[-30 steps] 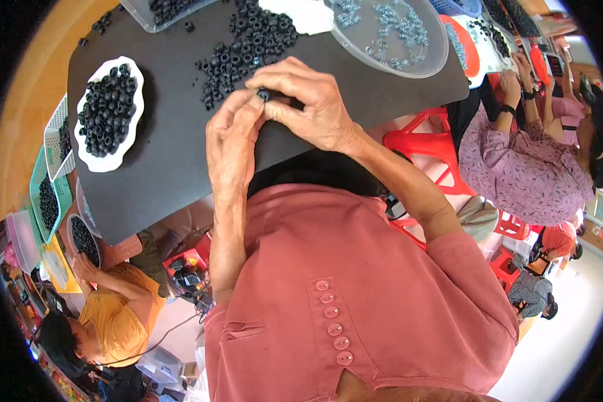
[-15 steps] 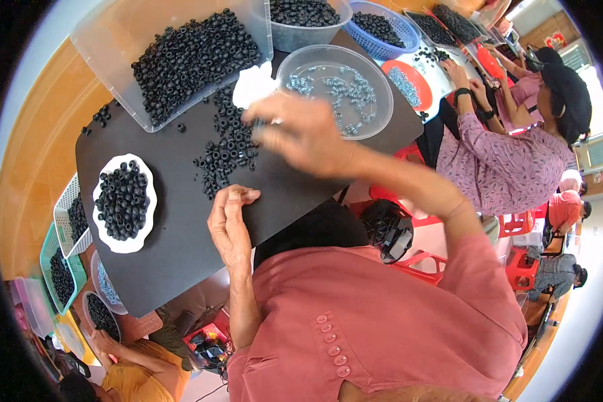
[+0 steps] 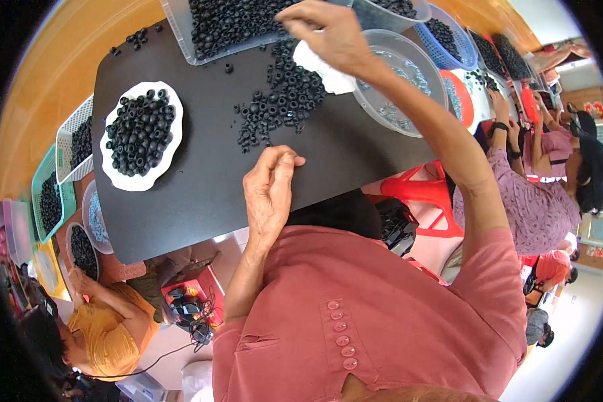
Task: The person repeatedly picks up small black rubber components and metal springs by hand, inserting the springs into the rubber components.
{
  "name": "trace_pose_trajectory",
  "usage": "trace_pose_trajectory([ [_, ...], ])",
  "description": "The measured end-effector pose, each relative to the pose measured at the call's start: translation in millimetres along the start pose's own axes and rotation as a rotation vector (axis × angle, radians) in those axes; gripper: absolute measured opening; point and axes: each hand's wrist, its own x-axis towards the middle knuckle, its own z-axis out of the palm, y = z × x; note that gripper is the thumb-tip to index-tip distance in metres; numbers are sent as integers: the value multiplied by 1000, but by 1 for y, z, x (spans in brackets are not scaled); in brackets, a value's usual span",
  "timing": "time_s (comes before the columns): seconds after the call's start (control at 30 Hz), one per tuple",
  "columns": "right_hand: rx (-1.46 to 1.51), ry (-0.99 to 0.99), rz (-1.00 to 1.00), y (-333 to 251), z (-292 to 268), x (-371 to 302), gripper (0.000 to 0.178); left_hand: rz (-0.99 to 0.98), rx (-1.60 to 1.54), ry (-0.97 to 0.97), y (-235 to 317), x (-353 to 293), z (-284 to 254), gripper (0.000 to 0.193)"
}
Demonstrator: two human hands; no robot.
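- Apparently the work is midway: the white dish (image 3: 128,182) is heaped with black beads (image 3: 139,134), while a loose pile (image 3: 285,97) lies on the bench (image 3: 194,208) and the bin (image 3: 175,30) behind it holds many more.
- Judged by what lies out, the pile and the bin are what is left; whether the dish counts as finished stock, I cannot tell.
- The left hand (image 3: 269,191) is just in front of the pile, its fingers bent in toward the thumb; whether they pinch a bead, I cannot tell.
- The right hand (image 3: 338,40) hangs above the bin's near edge, thumb and forefinger reaching forward; the pictures do not settle whether it grips anything.
- The beads are rounded and dull-shining, many with a dark hole through them; 1 sits alone between pile and bin.
- The bin is clear plastic, straight-sided; the tub (image 3: 375,106) is round, clear and shallow, with glassy pale-blue bits (image 3: 414,77) scattered inside.
- The dish has a glossy scalloped rim.
- A soft, crumpled white wad (image 3: 318,70), cloth or paper, lies between pile and tub.
- The bench top is dark, flat and matt.
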Motion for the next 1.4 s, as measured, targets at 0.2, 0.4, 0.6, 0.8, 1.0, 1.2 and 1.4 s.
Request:
trace_pose_trajectory([
  [0.2, -101, -355, -82, -1, 74, 17, 22, 28, -10, 8, -3, -1, 1, 15],
  [0.4, -194, -540, -90, -5, 79, 13, 24, -51, 14, -31, 7, -1, -1, 16],
  [0.6, 229, -329, 114, -48, 37, -24, 30, -25, -209, 35, -2, 0, -2, 18],
  [0.8, 411, -241, 236, -86, 11, -62, 32, -105, -810, 2, -7, 22, -10, 26],
  [1.0, 383, -119, 209, -92, 7, -89, 32, -204, -978, -17, -9, 29, -6, 23],
  [1.2, 374, -104, 261, -94, -4, -100, 29, -316, -996, -118, -13, 35, -4, 21],
  [1.4, 506, -59, 186, -85, -6, -112, 19, -340, -794, -209, -5, 32, 3, 24],
])
